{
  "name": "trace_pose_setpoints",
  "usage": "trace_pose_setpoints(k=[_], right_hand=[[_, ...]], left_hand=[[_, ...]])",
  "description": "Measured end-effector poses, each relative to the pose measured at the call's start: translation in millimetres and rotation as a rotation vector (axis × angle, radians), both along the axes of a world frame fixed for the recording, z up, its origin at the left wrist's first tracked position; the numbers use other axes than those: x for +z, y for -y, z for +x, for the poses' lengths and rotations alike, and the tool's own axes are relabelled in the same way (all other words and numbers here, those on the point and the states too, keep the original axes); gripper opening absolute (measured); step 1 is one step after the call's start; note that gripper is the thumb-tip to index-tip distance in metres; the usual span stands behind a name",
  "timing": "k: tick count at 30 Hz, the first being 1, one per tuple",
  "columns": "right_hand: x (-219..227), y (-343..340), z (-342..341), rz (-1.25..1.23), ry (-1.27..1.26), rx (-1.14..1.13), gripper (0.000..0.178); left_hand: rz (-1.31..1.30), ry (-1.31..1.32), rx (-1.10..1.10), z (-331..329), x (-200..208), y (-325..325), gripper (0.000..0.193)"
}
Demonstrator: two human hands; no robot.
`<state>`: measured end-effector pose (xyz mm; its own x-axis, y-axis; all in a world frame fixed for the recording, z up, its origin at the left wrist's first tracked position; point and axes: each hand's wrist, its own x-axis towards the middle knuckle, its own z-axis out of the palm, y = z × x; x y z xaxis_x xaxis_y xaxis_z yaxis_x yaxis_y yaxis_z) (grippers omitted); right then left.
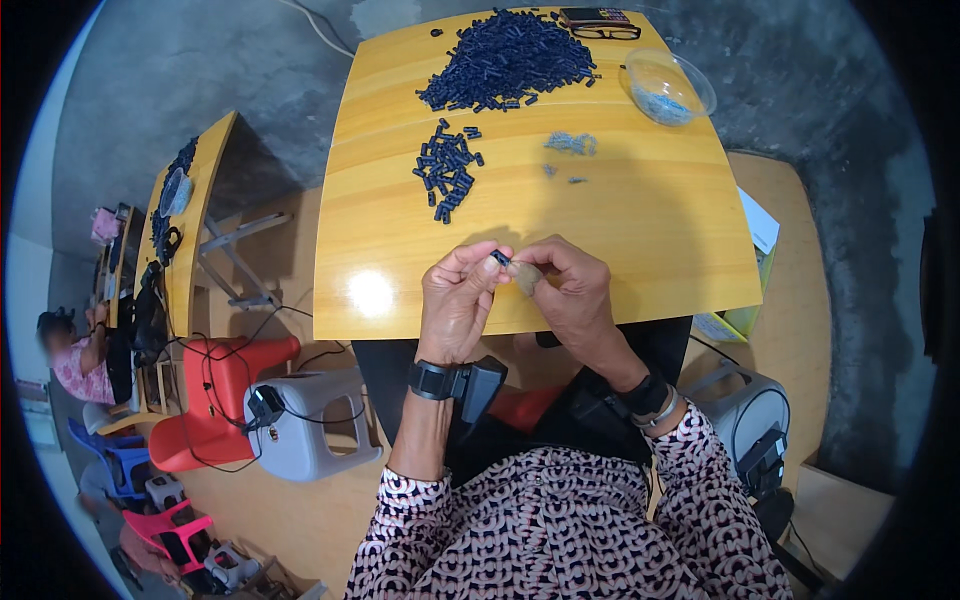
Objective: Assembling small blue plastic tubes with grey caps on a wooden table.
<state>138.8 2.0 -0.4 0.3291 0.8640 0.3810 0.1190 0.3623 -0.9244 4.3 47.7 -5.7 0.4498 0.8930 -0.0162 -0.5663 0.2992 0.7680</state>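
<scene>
We are looking down on a glossy yellow wood-grain table [400,275], which is catching a bright glare at its near left. Above its near part, the left hand [465,295] is pinching a dark blue tubular piece [501,258] between thumb and fingers. The right hand [560,285] is closing its fingertips at the piece's right end; whether it is gripping the piece or something smaller, we cannot tell. Farther off, a small cluster [446,172] and a big heap [505,60] of like pieces are lying left of grey bits [570,143] and a clear plastic bowl [708,95]. Around us, mottled grey walls [820,70] are rising, and a red chair [225,400] and grey stool [315,440] are standing on the tan floor [250,500]. Beside eyeglasses [605,33], a calculator [600,16] is showing keys too small for us to read.
</scene>
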Motion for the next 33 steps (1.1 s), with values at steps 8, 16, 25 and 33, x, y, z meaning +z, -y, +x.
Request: trace_pose_setpoints(k=[8,16,25,33], right_hand=[[15,0,15,0.024,0.331,-0.006,0.006],[10,3,17,-0.285,0.015,0.150,0.011],[7,-3,19,0.094,0.244,0.136,0.009],[5,-3,16,0.073,0.216,0.100,0.009]], left_hand=[[0.028,-0.071,0.015,3,0,0,0.018],[-0.001,-0.032,-0.023,1,-1,-1,0.018],[-0.075,0.060,-0.050,-4,-1,-3,0.019],[-0.013,0.002,-0.008,1,1,-2,0.018]])
